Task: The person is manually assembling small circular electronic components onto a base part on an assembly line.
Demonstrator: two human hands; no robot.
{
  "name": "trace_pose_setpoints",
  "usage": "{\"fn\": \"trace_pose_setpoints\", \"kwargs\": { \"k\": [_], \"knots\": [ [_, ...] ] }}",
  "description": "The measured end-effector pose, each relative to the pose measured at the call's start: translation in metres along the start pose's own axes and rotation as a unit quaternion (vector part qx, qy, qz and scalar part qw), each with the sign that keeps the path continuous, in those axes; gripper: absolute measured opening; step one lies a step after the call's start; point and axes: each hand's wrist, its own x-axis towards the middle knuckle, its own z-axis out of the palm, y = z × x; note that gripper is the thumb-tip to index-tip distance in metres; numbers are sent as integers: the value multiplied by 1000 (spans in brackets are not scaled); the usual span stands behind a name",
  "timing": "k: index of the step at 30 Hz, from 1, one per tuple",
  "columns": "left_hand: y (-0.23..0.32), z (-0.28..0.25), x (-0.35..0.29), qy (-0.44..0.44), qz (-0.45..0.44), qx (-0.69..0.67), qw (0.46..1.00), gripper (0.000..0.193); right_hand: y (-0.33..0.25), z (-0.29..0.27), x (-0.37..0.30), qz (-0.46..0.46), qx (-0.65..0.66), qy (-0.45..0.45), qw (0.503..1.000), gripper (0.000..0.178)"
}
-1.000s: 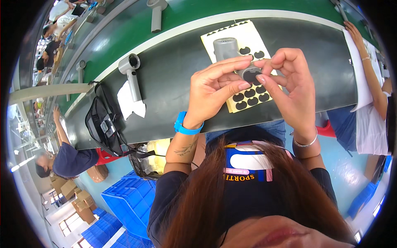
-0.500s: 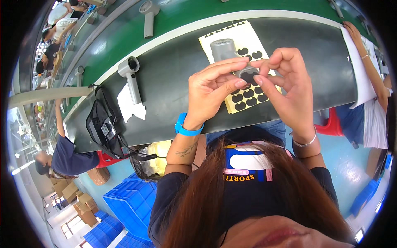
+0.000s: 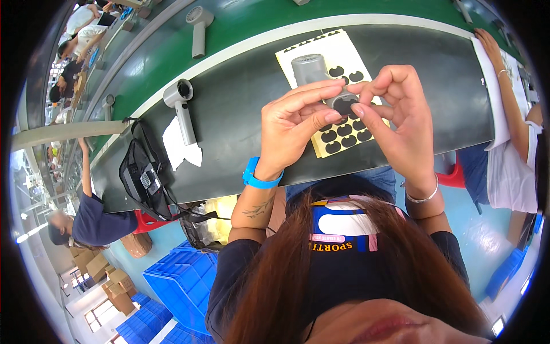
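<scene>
A grey hair dryer (image 3: 309, 69) lies with its round head away from me and its handle end toward me, between my hands. My left hand (image 3: 296, 123) is closed round the handle near its end, thumb below and fingers above. A black rounded sticker (image 3: 345, 104) covers the handle's end face. The thumb and forefinger of my right hand (image 3: 398, 117) pinch at this sticker's right edge; the other fingers are curled. Beneath lies a pale yellow sticker sheet (image 3: 347, 50) with rows of black notched stickers, partly hidden by my hands.
Left on the dark worktable (image 3: 240, 109), another grey hair dryer (image 3: 184, 120) rests on white paper (image 3: 172, 140), near a black bag (image 3: 137, 172). Beyond runs a green conveyor belt (image 3: 252, 17) carrying a hair dryer (image 3: 199, 34). A co-worker's arm (image 3: 510, 94) reaches in at right.
The hair dryer on the belt has slid a little to the left. At right the co-worker's arm and body have shifted slightly. My two hands have barely moved.
</scene>
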Motion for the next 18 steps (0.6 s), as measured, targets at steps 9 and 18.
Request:
{"fn": "trace_pose_setpoints", "kwargs": {
  "k": [9,18],
  "knots": [
    [0,1,-1,-1,-3,5,1000,32,-3,0,-2,24,-16,-19,999,33],
    [2,6,-3,22,-15,-2,1000,31,-6,1,-3,16,-62,-20,998,31]
  ]
}}
